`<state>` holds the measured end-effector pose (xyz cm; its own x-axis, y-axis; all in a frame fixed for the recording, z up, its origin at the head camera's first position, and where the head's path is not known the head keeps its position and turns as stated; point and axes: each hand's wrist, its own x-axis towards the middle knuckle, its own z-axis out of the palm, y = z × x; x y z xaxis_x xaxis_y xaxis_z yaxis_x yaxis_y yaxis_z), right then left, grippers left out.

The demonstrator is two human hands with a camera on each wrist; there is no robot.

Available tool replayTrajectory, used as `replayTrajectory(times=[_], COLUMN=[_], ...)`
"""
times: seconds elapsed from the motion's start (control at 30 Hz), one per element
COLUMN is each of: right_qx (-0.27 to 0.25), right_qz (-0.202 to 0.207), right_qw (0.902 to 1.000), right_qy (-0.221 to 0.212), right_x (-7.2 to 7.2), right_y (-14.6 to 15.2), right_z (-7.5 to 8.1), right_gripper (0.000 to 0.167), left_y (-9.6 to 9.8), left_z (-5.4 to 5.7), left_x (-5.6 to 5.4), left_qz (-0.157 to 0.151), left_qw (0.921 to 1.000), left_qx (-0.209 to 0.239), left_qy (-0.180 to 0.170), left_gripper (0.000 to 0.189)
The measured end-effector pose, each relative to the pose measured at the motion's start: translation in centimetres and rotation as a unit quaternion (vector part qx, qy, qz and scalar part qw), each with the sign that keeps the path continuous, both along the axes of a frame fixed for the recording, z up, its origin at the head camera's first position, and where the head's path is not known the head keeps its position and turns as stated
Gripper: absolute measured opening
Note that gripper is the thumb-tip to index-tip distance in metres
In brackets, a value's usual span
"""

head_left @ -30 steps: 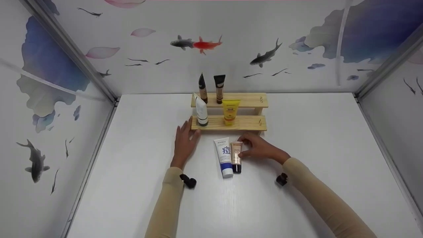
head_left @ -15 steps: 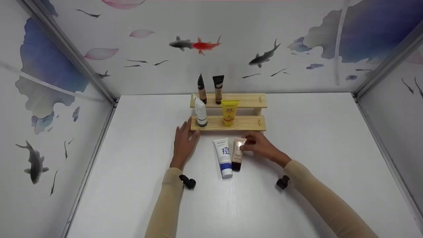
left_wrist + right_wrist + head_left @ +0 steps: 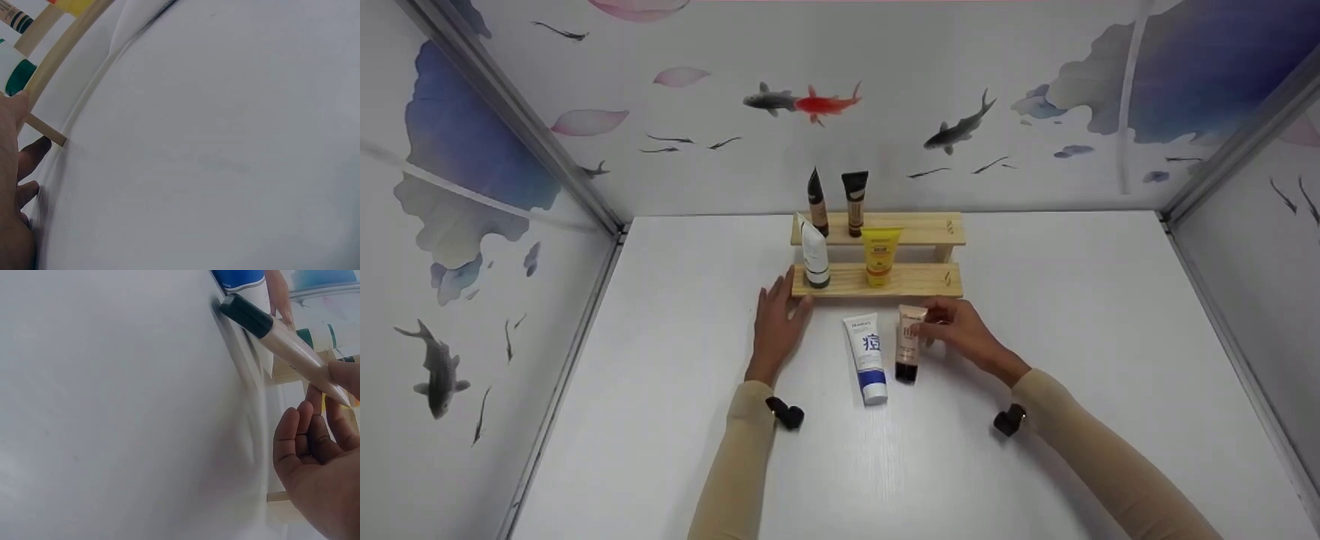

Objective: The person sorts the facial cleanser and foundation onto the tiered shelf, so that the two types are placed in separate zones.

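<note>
My right hand [image 3: 964, 334] pinches a beige BB cream tube [image 3: 910, 341] near its flat crimped end, with the black cap pointing down toward me. In the right wrist view the BB cream tube [image 3: 295, 354] is tilted and held between thumb and fingers, apart from the table. To its left a white tube with a blue band [image 3: 868, 360] lies on the table. My left hand [image 3: 778, 326] rests at the left end of the wooden two-step rack [image 3: 919, 282], fingers extended along its side; the left wrist view shows the thumb [image 3: 19, 104] against the rack's edge.
On the lower step stand a white tube [image 3: 815, 255] and a yellow tube [image 3: 880, 255]. Two black-topped beige tubes, a pointed one [image 3: 817, 202] and a flat-ended one [image 3: 855, 204], stand on the upper step. A patterned wall [image 3: 885, 45] rises behind the white table [image 3: 1072, 300].
My right hand has lifted the BB cream tube from beside the white-and-blue tube and drawn it right and toward the rack. The left hand stays in place.
</note>
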<state>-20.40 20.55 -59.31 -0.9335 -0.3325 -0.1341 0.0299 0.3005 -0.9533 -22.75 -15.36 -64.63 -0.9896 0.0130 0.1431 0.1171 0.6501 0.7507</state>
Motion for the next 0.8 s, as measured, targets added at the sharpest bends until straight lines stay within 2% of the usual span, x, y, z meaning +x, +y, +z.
replayTrajectory(times=[0.27, 0.53, 0.8], right_qx=[-0.001, 0.011, 0.005], right_qz=[-0.028, -0.062, -0.09], right_qw=[0.999, 0.9967, 0.9932], right_qy=[0.036, 0.051, 0.074], right_x=[0.3, 0.4, 0.4], right_y=[0.9, 2.4, 4.4], right_z=[1.2, 2.1, 3.0], right_gripper=[0.035, 0.032, 0.03], left_y=[0.0, 0.0, 0.3], left_z=[-0.1, -0.2, -0.1], left_x=[0.0, 0.2, 0.1], left_qz=[0.005, 0.015, 0.015], left_qw=[1.0, 0.9996, 0.9997], left_qx=[0.001, -0.005, -0.006], left_qy=[-0.004, -0.021, -0.018], left_gripper=[0.076, 0.076, 0.077])
